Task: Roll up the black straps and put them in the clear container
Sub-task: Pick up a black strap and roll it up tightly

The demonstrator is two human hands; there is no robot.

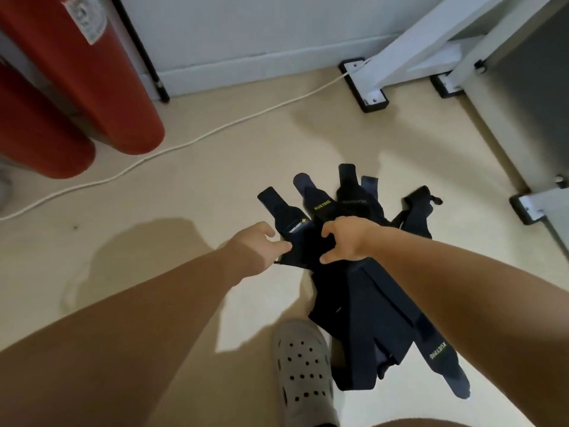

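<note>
Several black straps (363, 300) with yellow-green lettering lie in a loose pile on the beige floor, their ends fanned out towards the far side. My left hand (258, 241) touches the near edge of the leftmost strap (289, 223) with its fingertips. My right hand (345, 240) has its fingers curled down onto the middle of the pile, gripping the straps there. No clear container is in view.
Two red cylinders (92, 97) stand at the far left. A white cable (191, 140) runs across the floor to a white frame with black feet (366, 87) at the far right. My grey perforated clog (303, 368) is just left of the pile.
</note>
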